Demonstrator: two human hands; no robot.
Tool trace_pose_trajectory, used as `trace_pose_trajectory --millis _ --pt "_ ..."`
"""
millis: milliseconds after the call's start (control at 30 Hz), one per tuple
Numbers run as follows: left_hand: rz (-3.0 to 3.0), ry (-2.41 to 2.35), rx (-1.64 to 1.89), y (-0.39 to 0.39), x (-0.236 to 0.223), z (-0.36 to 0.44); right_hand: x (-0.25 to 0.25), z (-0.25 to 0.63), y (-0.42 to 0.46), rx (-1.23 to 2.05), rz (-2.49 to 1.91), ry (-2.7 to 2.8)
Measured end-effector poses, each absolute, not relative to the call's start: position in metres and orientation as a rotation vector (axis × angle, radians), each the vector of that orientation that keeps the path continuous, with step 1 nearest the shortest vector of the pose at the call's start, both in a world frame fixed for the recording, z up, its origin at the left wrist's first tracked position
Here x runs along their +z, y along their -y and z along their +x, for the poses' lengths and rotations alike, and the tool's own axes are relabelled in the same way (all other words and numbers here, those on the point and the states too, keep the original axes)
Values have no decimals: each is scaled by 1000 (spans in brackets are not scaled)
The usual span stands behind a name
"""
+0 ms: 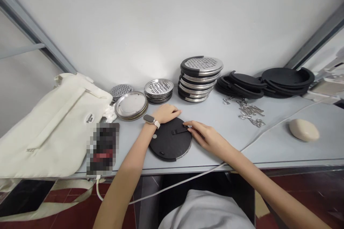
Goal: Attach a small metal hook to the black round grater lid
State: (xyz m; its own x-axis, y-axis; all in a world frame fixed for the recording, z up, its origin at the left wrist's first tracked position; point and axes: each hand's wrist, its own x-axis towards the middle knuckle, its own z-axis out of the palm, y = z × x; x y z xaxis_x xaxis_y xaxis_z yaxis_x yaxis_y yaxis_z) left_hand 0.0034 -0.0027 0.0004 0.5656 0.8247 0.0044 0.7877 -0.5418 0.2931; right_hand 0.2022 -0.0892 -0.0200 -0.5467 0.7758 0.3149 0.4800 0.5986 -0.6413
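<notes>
A black round grater holder (170,146) lies flat on the table in front of me, with a thin metal rim showing at its lower right edge. My left hand (166,113), wearing a watch on its wrist, curves over the holder's far edge and grips it there. A short black strap (178,131) crosses the holder's upper face. With thumb and fingers together, my right hand (201,134) pinches the strap's right end. Something small and dark shows at those fingertips, too small to make out.
Behind are metal grater discs (159,88), plain metal discs (131,104) and a tall stack of graters in black holders (201,78). Black holders (286,78) and metal clips (251,110) lie right, near a cream rounded object (304,130). A white bag (53,125) and cable (264,132) flank me.
</notes>
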Motion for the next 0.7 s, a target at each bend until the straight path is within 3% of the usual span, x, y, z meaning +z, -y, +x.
trace_pose_trajectory --millis 700 --pt "2598 -1358 150 0 -2 4 -21 203 90 698 -1040 2233"
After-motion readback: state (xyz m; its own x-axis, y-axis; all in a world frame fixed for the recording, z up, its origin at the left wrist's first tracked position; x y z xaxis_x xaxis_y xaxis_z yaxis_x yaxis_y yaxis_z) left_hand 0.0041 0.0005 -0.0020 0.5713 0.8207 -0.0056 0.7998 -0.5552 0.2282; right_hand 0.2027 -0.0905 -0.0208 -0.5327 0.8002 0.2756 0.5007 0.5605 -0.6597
